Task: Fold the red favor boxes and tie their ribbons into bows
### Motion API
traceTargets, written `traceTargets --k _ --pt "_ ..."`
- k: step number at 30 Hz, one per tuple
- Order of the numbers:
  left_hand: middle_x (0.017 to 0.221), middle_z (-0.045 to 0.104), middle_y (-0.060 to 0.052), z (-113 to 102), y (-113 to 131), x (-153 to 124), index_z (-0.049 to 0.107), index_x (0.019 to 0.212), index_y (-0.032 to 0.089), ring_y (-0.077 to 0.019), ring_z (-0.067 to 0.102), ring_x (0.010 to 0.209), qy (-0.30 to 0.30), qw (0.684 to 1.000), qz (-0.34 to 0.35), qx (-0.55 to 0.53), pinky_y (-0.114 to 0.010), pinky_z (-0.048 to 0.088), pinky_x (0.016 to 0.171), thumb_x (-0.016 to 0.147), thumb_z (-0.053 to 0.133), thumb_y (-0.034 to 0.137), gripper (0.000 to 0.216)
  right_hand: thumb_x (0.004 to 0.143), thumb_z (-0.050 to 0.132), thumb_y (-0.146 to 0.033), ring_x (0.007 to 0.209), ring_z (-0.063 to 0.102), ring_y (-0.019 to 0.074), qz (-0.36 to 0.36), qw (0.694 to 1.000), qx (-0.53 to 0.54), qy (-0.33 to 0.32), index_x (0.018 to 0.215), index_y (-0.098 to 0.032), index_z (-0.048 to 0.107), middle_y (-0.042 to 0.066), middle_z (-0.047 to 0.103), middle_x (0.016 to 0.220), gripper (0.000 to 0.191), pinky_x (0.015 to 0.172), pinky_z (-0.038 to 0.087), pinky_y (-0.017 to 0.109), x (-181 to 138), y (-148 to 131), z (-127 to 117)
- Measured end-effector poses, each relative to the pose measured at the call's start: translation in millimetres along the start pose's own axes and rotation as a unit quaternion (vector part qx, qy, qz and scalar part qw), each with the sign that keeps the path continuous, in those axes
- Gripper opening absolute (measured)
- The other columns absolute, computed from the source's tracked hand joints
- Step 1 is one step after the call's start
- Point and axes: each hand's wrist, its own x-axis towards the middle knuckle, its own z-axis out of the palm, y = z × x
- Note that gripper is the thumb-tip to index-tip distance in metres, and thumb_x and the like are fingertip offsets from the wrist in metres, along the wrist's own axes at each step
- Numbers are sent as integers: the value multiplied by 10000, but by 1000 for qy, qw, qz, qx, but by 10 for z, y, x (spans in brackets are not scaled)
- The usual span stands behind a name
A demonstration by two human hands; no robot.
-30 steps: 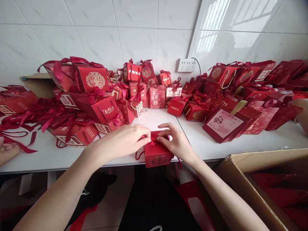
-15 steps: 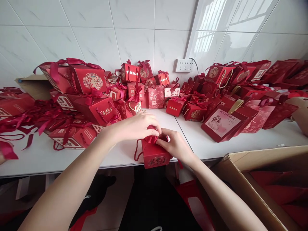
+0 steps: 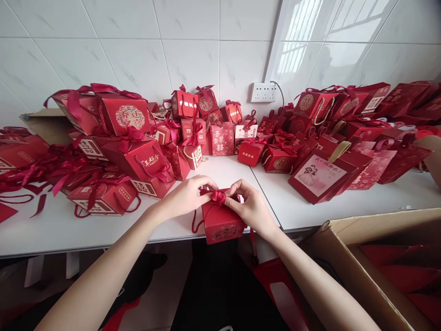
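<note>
— Box (image 3: 225, 231) first. Where is it?

— Near edge of the white table (image 3: 181, 225), right in front of the person's lap. Red, dark round pattern on the front face. Red cord (image 3: 195, 225) looping out at its left side.

— Grip?

— Both hands on the red bow (image 3: 218, 197) on top of the box. Left hand (image 3: 190, 196): thumb and fingers drawn close together, pinched at the bow's left side. Right hand (image 3: 248, 203): thumb and bent forefinger closed at its right side. Exactly how much ribbon lies between the fingertips, cannot tell; the fingers cover it.

— Round about?

— Stacked red gift boxes (image 3: 151, 163) to the left, many with ribbons. More along the tiled wall (image 3: 193, 59), below a white socket strip (image 3: 265, 92). On the right, a dark red bag (image 3: 322, 177) with a picture of a couple, leaning.

— Nearer, on the right?

— Cardboard carton (image 3: 379, 221), beside the table; red pieces (image 3: 396, 271) inside, shapes hard to make out.
</note>
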Motion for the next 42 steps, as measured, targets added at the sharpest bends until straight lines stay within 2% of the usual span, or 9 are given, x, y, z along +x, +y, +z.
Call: traceTargets --k 5,8,14,19,21,24,27,36,42 --pt "851 596 -30 43 67 -130 595 767 176 -184 544 885 20 995 58 74 -307 422 820 817 501 240 125 751 612 -287 628 548 119 -17 999 -25 12 697 -201 485 -18 588 668 163 599 419 234 -4 2 6" --pt "953 601 -49 78 120 -166 606 758 175 -211 525 983 28 996 53 70 -363 376 929 804 516 262 133 746 598 -265 624 530 115 -18 999 -40 22 697 -200 488 -23 574 673 137 600 414 235 -6 15 7" --pt "1124 589 -91 314 142 -200 663 793 175 -247 514 1089 118 989 -62 -60 -377 405 927 823 503 387 267 763 580 -243 637 526 115 -36 997 -63 19 713 -195 509 -18 575 696 99 621 417 237 -12 17 -6" --pt "1153 581 -85 463 91 -184 670 775 176 -247 511 1122 158 972 -77 -153 -368 397 955 823 501 379 268 804 558 -221 677 546 120 -58 996 -70 -12 751 -191 525 -8 585 739 69 661 431 247 -3 32 -63" --pt "1180 569 -87 492 81 -163 671 772 169 -251 526 1109 150 955 -91 -239 -347 427 917 812 513 387 272 819 549 -214 699 556 122 -65 996 -59 -20 770 -190 526 -3 590 761 59 672 438 249 6 49 -77" --pt "1228 536 -89 524 86 -128 664 716 152 -256 558 1060 153 907 -124 -371 -312 470 821 776 549 385 267 825 550 -206 725 568 126 -74 995 -64 -17 787 -191 533 0 596 785 45 690 443 255 11 61 -79" --pt "1246 523 -71 547 88 -100 655 662 154 -252 549 1076 171 885 -135 -412 -292 458 833 747 573 356 234 827 550 -206 729 576 129 -80 993 -87 -6 780 -195 534 -4 601 785 51 694 444 260 7 49 -75" --pt "1222 559 -59 565 39 -78 644 619 174 -236 492 1170 174 917 -110 -343 -297 382 973 801 531 381 297 819 537 -151 738 606 133 -111 975 -190 -9 768 -204 542 -19 637 763 73 711 467 264 43 52 -109" --pt "1251 545 -59 571 25 -76 685 715 186 -236 495 1175 172 920 -114 -333 -304 384 962 818 531 421 300 852 501 -135 1024 584 194 -202 936 -288 13 859 -202 582 75 627 1056 105 854 492 336 -96 -60 -161"
